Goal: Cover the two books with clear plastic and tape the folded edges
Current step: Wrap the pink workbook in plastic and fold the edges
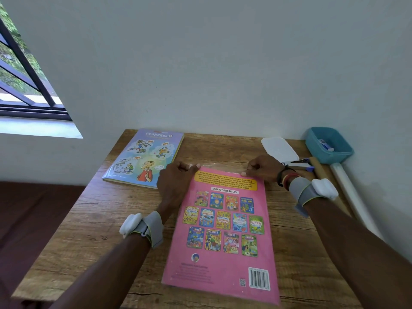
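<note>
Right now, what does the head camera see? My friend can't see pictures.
The left hand and right hand pinch clear plastic at the far edge of a pink book lying back cover up on a wooden table. A comic book lies at far left; scissors and a blue tub at far right.

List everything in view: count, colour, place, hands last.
pink book: 1, pink, table centre
clear plastic: 1, transparent, past pink book's far edge
comic book: 1, pale blue, table's far left
lid: 1, white, table's far right
scissors: 1, blue handles, behind right wrist
tub: 1, teal, far right corner
tube: 1, white, right of table
table: 1, brown wood
window: 1, dark bars, upper left
left hand: 1, pinches plastic at far left corner
right hand: 1, pinches plastic at far right corner
</note>
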Available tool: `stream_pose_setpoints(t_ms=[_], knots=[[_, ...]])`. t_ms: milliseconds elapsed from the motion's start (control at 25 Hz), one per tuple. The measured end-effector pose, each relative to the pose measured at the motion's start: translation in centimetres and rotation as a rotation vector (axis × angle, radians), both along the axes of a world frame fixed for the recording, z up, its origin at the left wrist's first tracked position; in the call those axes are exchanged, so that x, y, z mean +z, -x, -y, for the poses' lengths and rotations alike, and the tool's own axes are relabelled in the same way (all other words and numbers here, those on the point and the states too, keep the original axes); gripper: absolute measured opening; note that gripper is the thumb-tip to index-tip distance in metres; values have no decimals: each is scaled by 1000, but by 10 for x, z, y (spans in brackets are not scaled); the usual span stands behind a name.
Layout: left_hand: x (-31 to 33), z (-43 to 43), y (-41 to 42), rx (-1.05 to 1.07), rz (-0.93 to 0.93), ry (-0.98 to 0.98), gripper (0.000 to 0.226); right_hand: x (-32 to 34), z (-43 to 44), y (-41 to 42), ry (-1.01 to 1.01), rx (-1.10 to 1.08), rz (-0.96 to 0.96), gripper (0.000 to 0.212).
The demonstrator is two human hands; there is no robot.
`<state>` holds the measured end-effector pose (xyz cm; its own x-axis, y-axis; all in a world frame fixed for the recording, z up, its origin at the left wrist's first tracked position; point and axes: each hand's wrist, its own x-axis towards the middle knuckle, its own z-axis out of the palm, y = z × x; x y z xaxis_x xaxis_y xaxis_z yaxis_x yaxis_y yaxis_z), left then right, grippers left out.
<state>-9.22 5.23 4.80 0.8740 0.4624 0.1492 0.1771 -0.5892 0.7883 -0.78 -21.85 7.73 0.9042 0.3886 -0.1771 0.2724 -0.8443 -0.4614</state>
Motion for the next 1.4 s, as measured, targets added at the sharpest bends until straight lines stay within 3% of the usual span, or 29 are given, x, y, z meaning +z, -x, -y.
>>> stream_pose_setpoints(t_ms=[240,440,560,680,720,760,880,1040,1200,1320,1400], knots=[[6,-7,-3,-41,-83,-174,38,-1,0,4,47,-36,55,39],[8,-3,-4,-21,-107,-517,43,-7,-5,13,96,-103,159,36],[5,0,-5,-22,-19,-643,32,4,-9,20,133,-169,145,33],[0,21,-5,-337,208,-856,27,16,-31,41,176,-166,333,9],[-7,30,-2,-461,258,-856,31,11,-46,53,122,-102,408,9],[-14,38,1,-543,268,-807,31,3,-62,69,50,-29,436,23],[-31,45,12,-583,238,-639,32,-33,-97,104,-43,67,303,70],[-26,37,15,-534,207,-563,31,-44,-70,100,61,-71,315,57],[-21,36,17,-552,162,-491,33,-54,-25,92,175,-277,277,66],[-14,32,26,-338,251,-465,40,-47,-27,98,312,-449,385,72],[-6,30,40,-152,138,-370,48,-35,-49,117,391,-537,499,70]])
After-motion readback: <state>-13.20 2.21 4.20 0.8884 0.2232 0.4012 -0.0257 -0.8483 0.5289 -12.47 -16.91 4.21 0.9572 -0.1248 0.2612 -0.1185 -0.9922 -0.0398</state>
